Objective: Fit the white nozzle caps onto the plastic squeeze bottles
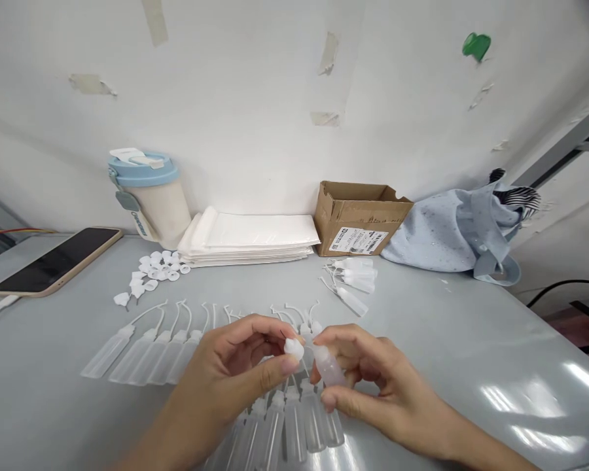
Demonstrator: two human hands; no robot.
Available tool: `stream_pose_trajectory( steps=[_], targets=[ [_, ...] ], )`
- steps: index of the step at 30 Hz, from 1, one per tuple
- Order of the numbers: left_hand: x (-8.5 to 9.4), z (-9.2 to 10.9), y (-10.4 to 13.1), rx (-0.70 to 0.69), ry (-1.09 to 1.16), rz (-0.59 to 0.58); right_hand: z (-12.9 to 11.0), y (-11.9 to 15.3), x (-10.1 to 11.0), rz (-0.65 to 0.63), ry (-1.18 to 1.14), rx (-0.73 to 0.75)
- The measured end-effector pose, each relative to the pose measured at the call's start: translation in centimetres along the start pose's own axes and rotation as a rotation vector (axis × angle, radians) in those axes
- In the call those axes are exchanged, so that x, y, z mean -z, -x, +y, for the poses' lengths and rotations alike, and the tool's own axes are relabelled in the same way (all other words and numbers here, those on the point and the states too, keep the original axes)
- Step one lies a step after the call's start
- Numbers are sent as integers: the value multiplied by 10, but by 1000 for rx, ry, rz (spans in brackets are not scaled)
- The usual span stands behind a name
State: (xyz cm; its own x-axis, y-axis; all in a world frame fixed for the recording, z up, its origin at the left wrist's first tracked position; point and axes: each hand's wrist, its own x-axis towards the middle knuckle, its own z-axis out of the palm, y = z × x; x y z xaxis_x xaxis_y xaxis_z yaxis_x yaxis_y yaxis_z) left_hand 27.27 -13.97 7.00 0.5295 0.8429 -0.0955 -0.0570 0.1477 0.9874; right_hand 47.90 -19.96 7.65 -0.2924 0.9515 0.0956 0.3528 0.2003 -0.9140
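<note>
My left hand (pixel 226 376) pinches a small white cap (pixel 293 350) with a thin needle-like tip between thumb and index finger. Close beside it, my right hand (pixel 383 386) grips a small translucent squeeze bottle (pixel 330 368), tilted with its neck toward the cap; the two look slightly apart. Below both hands lies a front row of clear bottles (pixel 295 428). Behind my left hand runs another row of bottles (pixel 108 353) with white cords at their necks, partly hidden by the hand. Loose white caps (pixel 160 265) are heaped at the back left.
A few bottles (pixel 352 301) with cords lie at the back right, before a cardboard box (pixel 363 219). A stack of white padded envelopes (pixel 260 232), a blue-lidded cup (pixel 152 203) and a light-blue bag (pixel 432 229) line the wall. A phone (pixel 56 261) lies left.
</note>
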Motion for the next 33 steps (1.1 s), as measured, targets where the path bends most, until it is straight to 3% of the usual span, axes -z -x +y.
stream_pose_trajectory(
  steps=[3,9,13,17,23,26,33],
  targets=[
    [-5,2,2,26,26,68,2,0,-3,22,102,40],
    [-7,-4,1,39,73,41,12,1,-8,55,321,198],
    [-11,-2,1,5,31,89,17,3,-12,150,500,320],
    [-16,2,3,9,-11,139,19,2,-13,165,571,420],
    [-12,-2,4,-20,-135,78,17,-1,-15,206,710,531],
    [-12,-2,4,-29,-215,54,15,-1,-16,201,740,541],
    [-6,1,-1,82,-294,121,20,-1,-16,227,692,463]
  ],
)
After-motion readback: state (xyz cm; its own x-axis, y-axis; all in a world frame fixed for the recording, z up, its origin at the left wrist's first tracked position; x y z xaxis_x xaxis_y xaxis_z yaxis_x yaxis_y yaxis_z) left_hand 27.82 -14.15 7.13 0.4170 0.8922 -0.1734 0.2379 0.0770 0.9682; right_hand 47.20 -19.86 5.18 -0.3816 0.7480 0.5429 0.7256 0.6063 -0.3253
